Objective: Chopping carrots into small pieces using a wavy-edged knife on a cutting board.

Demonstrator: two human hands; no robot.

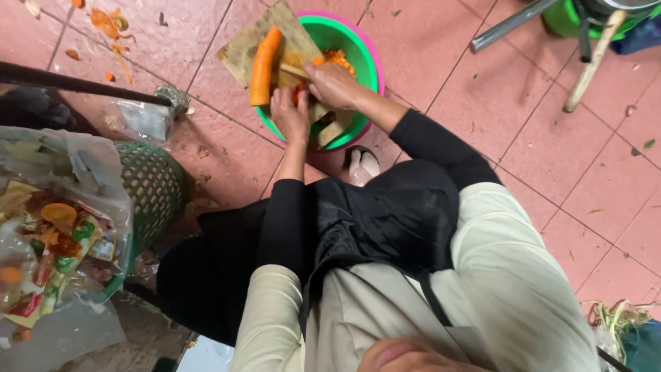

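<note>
Pink floor tiles (551, 124): green bowl (344, 34) holds carrot pieces (339, 58); both hands' fingers grip carrot (298, 93).

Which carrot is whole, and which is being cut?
The long orange carrot lying on the wooden cutting board is whole and untouched. The short carrot piece sits under the left hand, beside the right hand.

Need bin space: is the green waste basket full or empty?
Full: the green basket has a plastic liner heaped above its rim with peels and wrappers.

Green waste basket (155, 182) with scraps, perhaps a wooden handle (593, 58)
</note>
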